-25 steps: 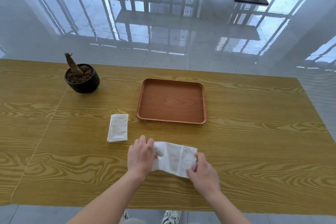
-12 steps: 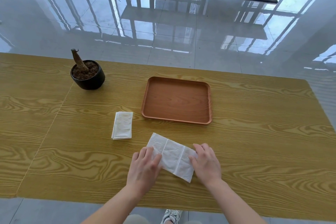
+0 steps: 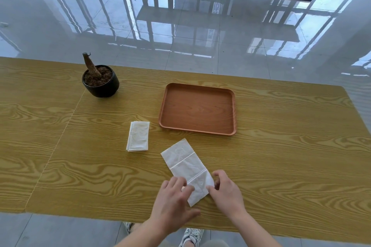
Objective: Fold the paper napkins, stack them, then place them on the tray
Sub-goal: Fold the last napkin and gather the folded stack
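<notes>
A long white paper napkin (image 3: 184, 163) with two crease lines lies slanted on the wooden table, its far end pointing toward the tray. My left hand (image 3: 173, 199) rests on its near left corner, fingers spread. My right hand (image 3: 225, 191) pinches its near right corner between thumb and fingers. A small stack of folded napkins (image 3: 138, 136) lies to the left. The brown wooden tray (image 3: 197, 127) sits beyond, with nothing in it.
A black pot (image 3: 100, 84) with soil and a bare stump stands at the back left. The table's near edge (image 3: 120, 219) runs just under my wrists; my shoes show below it. Glossy tiled floor and dark table bases lie beyond.
The napkin has turned from lying crosswise to slanting away from me, and both hands have shifted to its near end. The view has moved slightly.
</notes>
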`<state>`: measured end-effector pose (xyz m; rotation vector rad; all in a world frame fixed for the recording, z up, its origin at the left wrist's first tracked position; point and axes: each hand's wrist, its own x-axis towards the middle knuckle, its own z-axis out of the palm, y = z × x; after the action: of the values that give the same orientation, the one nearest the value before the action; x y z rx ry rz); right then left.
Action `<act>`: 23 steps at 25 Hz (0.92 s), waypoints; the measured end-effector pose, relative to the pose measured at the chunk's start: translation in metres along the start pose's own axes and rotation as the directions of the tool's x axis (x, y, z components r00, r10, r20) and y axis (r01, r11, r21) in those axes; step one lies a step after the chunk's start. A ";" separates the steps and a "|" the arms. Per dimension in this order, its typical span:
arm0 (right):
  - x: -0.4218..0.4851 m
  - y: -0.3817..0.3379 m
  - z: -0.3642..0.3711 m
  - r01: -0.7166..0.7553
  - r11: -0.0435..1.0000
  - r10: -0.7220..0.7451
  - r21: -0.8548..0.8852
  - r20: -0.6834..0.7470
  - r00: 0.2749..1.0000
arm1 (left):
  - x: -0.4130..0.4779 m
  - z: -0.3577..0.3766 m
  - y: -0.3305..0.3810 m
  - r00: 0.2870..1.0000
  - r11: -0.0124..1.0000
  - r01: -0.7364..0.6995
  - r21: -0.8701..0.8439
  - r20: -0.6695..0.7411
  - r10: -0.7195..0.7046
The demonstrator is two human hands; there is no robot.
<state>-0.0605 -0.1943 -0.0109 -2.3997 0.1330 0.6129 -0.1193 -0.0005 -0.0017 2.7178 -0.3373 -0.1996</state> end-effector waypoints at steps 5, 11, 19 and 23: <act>0.005 0.003 -0.007 0.007 0.998 -0.009 0.063 0.024 1.000 | 0.003 0.009 0.003 1.000 0.992 0.013 0.128 -0.014 -0.011; 0.003 0.013 -0.020 0.150 0.983 -0.152 0.106 0.002 0.988 | 0.006 0.013 -0.006 0.989 0.994 0.086 -0.063 -0.111 -0.093; 0.017 -0.013 -0.015 0.338 0.923 -0.340 -0.181 0.022 0.940 | 0.005 0.001 -0.016 0.970 0.934 0.154 -0.321 -0.130 -0.205; 0.031 -0.031 -0.009 0.331 0.928 -0.329 -0.169 0.038 0.943 | 0.008 0.000 -0.017 0.932 0.888 0.264 -0.376 -0.136 -0.335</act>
<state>-0.0219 -0.1732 -0.0016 -2.5064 -0.3373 0.4916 -0.1080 0.0131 -0.0092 2.3894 0.1700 -0.0639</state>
